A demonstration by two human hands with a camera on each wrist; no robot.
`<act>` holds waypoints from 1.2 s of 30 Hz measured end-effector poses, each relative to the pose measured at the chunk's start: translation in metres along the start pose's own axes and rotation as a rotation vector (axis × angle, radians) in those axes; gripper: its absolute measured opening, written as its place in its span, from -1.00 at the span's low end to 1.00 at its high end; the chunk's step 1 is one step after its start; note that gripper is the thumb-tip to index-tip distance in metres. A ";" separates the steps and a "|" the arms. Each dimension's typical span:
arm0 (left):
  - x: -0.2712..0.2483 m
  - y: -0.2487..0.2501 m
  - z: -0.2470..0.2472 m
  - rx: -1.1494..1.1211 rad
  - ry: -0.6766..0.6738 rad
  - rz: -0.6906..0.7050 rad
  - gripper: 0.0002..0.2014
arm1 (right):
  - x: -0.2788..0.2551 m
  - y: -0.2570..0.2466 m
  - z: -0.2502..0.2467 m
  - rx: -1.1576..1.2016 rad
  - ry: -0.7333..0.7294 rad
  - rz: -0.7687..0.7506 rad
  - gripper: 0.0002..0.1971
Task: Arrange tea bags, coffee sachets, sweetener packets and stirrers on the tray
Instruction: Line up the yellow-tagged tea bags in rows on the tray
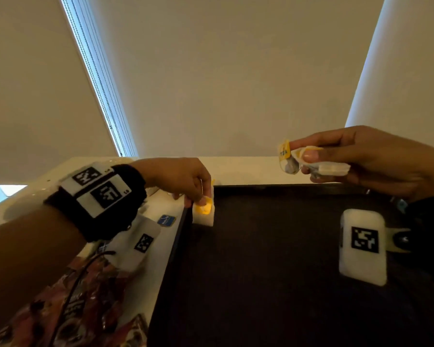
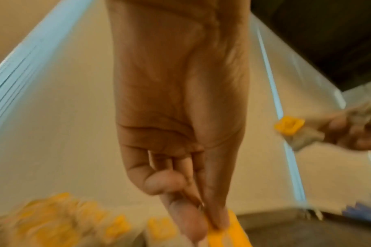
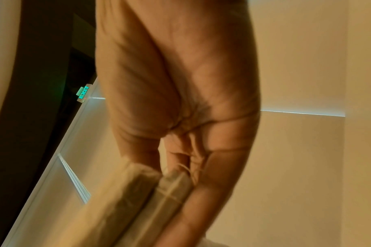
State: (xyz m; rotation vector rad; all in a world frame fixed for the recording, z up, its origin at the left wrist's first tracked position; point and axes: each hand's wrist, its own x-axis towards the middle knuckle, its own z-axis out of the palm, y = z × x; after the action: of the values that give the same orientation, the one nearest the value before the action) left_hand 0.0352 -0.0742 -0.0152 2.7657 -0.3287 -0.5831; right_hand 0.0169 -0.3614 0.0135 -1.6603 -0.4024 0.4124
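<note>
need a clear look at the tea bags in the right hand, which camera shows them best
The head view. There the right hand pinches a small bunch of tea bags above the tray, with a yellow tag showing. The left wrist view catches them small and blurred at its right edge. The right wrist view shows only blurred pale paper.

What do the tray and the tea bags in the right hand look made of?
Tray: dark with a matte, non-reflective floor, maybe leatherette or coated board; unclear. Tea bags in the right hand: thin whitish filter paper, translucent, with a yellow paper tag.
</note>
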 end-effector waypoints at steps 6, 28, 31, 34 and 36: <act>0.020 -0.014 0.004 0.110 0.195 -0.083 -0.93 | -0.001 -0.001 -0.005 0.025 -0.008 -0.034 -0.60; -0.011 0.033 -0.003 -0.293 0.619 0.246 -0.88 | 0.018 0.016 0.019 0.172 -0.189 0.110 -0.65; -0.032 0.052 0.002 -0.372 0.434 0.332 -0.78 | 0.018 0.017 0.020 0.183 -0.194 0.104 -0.66; -0.034 0.055 0.010 -0.393 0.421 0.351 -0.77 | 0.018 0.017 0.022 0.179 -0.203 0.106 -0.69; -0.030 0.052 0.013 -0.423 0.458 0.336 -0.78 | 0.018 0.018 0.023 0.187 -0.213 0.103 -0.70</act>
State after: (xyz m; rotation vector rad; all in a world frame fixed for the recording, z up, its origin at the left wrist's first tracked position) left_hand -0.0057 -0.1176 0.0013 2.2754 -0.4818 0.0664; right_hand 0.0220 -0.3347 -0.0075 -1.4638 -0.4232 0.6866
